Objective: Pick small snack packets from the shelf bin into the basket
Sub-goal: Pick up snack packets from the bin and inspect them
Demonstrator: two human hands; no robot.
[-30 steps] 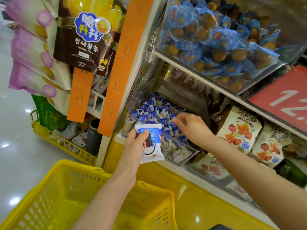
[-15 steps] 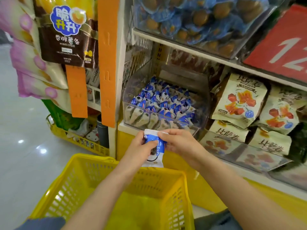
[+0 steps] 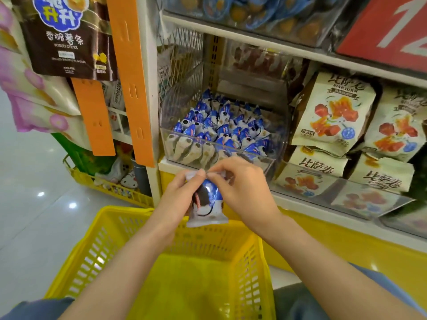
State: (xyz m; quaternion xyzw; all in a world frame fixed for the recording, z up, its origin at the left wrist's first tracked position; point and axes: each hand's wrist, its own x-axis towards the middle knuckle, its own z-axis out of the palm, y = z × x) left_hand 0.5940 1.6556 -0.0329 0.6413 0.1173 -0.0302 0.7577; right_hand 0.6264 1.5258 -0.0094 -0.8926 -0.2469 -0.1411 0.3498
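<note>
The top seam of a blue-and-white snack packet [image 3: 207, 204] is pinched by both hands. On the left part of the seam, the thumb and forefinger of the left hand [image 3: 176, 199] are closed, with the fingertips [image 3: 199, 174] pressed onto the crimped edge. On the right part, the thumb and forefinger of the right hand [image 3: 245, 192] are closed in the same manner, and the remaining fingers are curled loosely beneath. The two sets of fingertips nearly meet at the middle of the seam. The packet is held upright and hangs from this seam between the two palms, its lower edge being located just above the far rim of the yellow plastic basket [image 3: 245, 262], which is positioned near the person, below both forearms. Just beyond the hands, a clear shelf bin [image 3: 272, 165] is seated on the lower shelf; it is filled with stacked packets [image 3: 221, 125] in matching blue and white. To the right of the bin, cream-coloured bags [image 3: 332, 112] printed with red and orange snack pieces are stacked on the same shelf. On the shelf above, a second clear bin of blue-wrapped round snacks [image 3: 254, 10] is located, with a red price sign [image 3: 388, 31] to its right. At the far left, an orange hanging strip [image 3: 129, 77] and a brown potato sticks bag [image 3: 67, 42] are mounted on the shelf end, above a low yellow tray [image 3: 111, 188].
</note>
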